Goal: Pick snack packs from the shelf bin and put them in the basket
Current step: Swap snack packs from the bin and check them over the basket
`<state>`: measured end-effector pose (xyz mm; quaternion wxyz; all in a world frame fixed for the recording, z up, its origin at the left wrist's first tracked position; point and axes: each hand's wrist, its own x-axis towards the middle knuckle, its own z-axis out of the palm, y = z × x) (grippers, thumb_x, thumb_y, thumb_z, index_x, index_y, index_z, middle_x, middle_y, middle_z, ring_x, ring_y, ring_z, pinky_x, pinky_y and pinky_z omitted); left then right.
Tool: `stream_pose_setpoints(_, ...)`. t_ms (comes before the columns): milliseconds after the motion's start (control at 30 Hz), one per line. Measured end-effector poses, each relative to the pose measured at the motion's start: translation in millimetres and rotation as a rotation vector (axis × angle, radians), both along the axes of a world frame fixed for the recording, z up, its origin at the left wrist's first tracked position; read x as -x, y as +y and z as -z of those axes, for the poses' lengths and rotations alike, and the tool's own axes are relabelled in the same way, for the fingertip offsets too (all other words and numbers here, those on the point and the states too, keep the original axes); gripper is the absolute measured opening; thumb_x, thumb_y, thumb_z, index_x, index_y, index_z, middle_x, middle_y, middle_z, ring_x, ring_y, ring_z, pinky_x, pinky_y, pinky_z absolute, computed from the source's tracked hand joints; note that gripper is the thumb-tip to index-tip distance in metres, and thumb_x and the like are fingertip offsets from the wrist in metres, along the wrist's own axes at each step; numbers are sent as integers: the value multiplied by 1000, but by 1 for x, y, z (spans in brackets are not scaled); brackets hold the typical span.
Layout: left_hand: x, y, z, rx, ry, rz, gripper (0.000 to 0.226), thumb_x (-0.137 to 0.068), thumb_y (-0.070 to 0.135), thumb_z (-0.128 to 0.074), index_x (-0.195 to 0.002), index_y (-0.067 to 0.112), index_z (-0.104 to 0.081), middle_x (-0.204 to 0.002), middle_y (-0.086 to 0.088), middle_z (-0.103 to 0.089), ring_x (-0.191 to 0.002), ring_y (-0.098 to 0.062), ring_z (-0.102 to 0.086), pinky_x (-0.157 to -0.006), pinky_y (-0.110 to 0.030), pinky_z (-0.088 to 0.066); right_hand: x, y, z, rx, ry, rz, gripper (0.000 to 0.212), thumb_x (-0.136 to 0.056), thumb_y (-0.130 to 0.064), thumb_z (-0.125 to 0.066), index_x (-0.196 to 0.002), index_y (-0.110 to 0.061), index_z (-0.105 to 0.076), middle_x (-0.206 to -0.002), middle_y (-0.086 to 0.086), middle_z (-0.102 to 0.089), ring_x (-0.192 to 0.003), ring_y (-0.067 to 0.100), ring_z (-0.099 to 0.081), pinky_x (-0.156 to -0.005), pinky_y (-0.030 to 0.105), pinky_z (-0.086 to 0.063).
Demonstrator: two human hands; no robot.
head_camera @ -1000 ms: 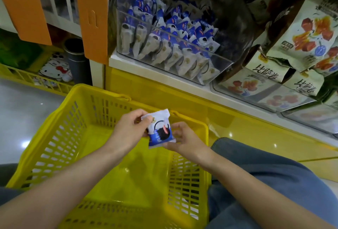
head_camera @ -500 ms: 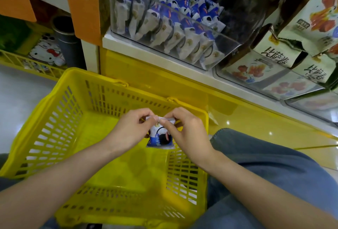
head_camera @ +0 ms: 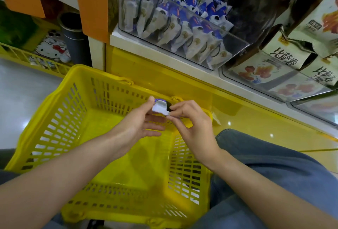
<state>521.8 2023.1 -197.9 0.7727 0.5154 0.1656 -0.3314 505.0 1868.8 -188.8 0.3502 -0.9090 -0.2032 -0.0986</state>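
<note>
Both hands hold one snack pack over the far right part of the yellow basket, just above the rim, not yet inside. The left hand takes the pack's left edge: thumb on top, remaining fingers stretched out flat beneath, like a tray in case it slips. The right hand pinches the right edge between thumb and forefinger, other fingers curled in. So both sets of fingers are clamped on the pack, none free.

Why two hands for such a light thing? Probably turning or checking it before the drop; one hand would do for release. The pack is tilted, its white side up, with blue and black print at the far edge.

The basket sits on the floor close against the yellow shelf base, right below the shelf bin. That gives a short path from bin to basket. The bin is clear, sloped forward, open on top. Its packs stand in rows leaning on the front wall, easy to lift out from above. Plenty left there.

A knee in jeans is near right, beside the basket: the person is low down, likely seated or crouching. Fruit-print bags fill the next bin to the right, not part of the task.

Step in hand: release into the basket. Judged early in the task.
</note>
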Motion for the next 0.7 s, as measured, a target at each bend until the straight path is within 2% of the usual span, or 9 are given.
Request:
stream_pose_setpoints(67, -2, 2, 0, 95, 13, -99, 38, -97, 37, -35, -97, 11, -63, -82, -4, -69, -70, -16, -66, -63, -29, -55, 2, 1, -1, 75, -66, -68, 12, -83, -14, -64, -80, -3, -66, -95, 9, -63, -92, 13, -52, -77, 24, -45)
stream_pose_setpoints(133, -2, 3, 1, 72, -32, -154, 25, -96, 23, -43, -98, 6, -62, -81, -5, -69, -64, -10, -67, -60, -24, -57, 4, 3, 0, 147, -81, -126, 16, -84, -19, -61, -82, -4, -67, -96, 9, -64, -93, 14, -50, -79, 21, -42)
stream_pose_setpoints(233, -1, 3, 4, -35, -116, -139, 21, -96, 13, -44, -108, 4, -58, -94, -11, -67, -76, -15, -65, -72, -29, -54, 8, 7, 1, 152, 78, -46, 23, -87, -28, -59, -99, -9, -63, -100, 5, -59, -95, 11, -48, -83, 18, -39)
stream_pose_setpoints(333, 3, -1, 3, -119, -192, -107, 23, -97, 12, -43, -115, 4, -54, -98, -11, -64, -78, -14, -62, -71, -26, -52, 7, 11, -1, -54, 325, 185, 32, -87, -26, -62, -114, -17, -47, -109, 0, -53, -97, 6, -51, -83, 14, -43)
stream_pose_setpoints(400, 4, -4, 4, -132, -218, -95, 25, -97, 11, -41, -117, 3, -53, -102, -13, -63, -80, -15, -61, -67, -23, -53, 3, 14, -4, -193, 480, 274, 37, -87, -23, -61, -118, -19, -41, -115, -2, -53, -95, 8, -56, -79, 19, -50)
stream_pose_setpoints(533, 3, -3, 6, -144, -237, -67, 26, -98, 10, -37, -119, 5, -53, -111, -16, -63, -91, -22, -61, -70, -26, -55, -2, 16, -7, -523, 796, 366, 51, -89, -16, -59, -133, -11, -34, -117, 10, -59, -88, 13, -63, -72, 21, -53)
stream_pose_setpoints(567, 3, -2, 6, -149, -253, -56, 26, -99, 10, -37, -118, 7, -54, -111, -14, -63, -92, -21, -61, -70, -25, -55, -3, 15, -8, -593, 861, 393, 53, -88, -15, -60, -134, -9, -34, -117, 14, -60, -89, 16, -64, -75, 25, -53)
stream_pose_setpoints(633, 3, -1, 8, -190, -308, -42, 27, -98, 10, -39, -119, 7, -55, -110, -12, -64, -91, -18, -60, -72, -25, -53, -4, 14, -10, -655, 925, 381, 44, -88, -13, -59, -129, -7, -44, -114, 16, -63, -90, 21, -65, -80, 33, -54)
stream_pose_setpoints(700, 2, 0, 13, -404, -479, -36, 28, -95, 9, -46, -122, 7, -53, -113, -11, -61, -93, -17, -57, -80, -28, -48, -5, 14, -11, -642, 916, 355, 30, -89, -11, -59, -118, -6, -55, -112, 15, -65, -89, 21, -66, -80, 33, -54)
